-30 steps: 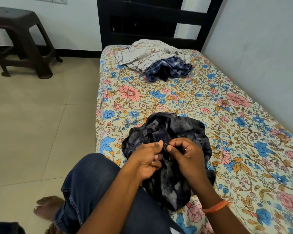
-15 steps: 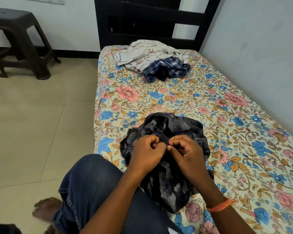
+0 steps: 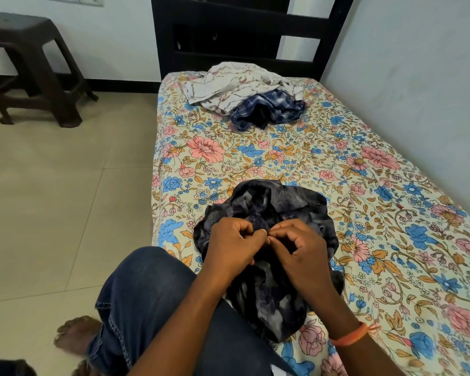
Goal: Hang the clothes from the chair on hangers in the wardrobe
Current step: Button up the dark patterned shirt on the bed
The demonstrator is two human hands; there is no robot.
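Our left hand (image 3: 232,249) and right hand (image 3: 300,252) both pinch the dark shirt (image 3: 269,210), fingertips meeting. It lies bunched at the bed (image 3: 391,185)'s near left edge, equally close to both.

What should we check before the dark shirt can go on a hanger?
1. Both hands on the dark shirt: ok, left hand and right hand pinch its fabric.
2. Shirt resting on the bed: ok.
3. Buttons undone: cannot tell, fingers hide them.
4. Hanger nearby: not ok, none in view.
5. Wardrobe in view: not ok.
6. Other clothes waiting: ok, white shirt and checked shirt lie by the headboard.
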